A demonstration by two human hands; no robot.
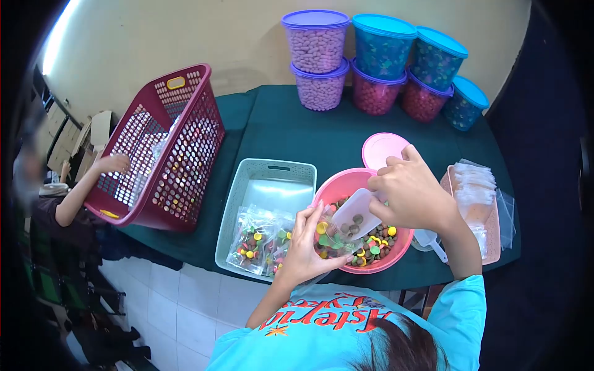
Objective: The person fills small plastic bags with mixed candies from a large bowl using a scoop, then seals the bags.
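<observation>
My right hand (pixel 405 191) is closed round the handle of a translucent white scoop (pixel 359 216), tilted down with a few brown candies in it. Fingers of my left hand (pixel 303 247) grip a clear plastic bag (pixel 334 242) over the pink bowl (pixel 405 247); the scoop's tip is at the bag's mouth, and some candies seem to be inside the bag. Brown, yellow, green and red candies (pixel 377 247) lie in the bowl. Left of the bowl, a pale green basket (pixel 224 238) holds several filled bags (pixel 250 244).
A maroon laundry basket (pixel 201 154) stands at the left, with another person's hand (pixel 114 164) at it. Lidded tubs (pixel 318 43) are stacked at the back. A pink lid (pixel 385 148) lies behind the bowl. On the right are a peach tray (pixel 493 238) of empty bags (pixel 475 185) and a second scoop (pixel 438 248).
</observation>
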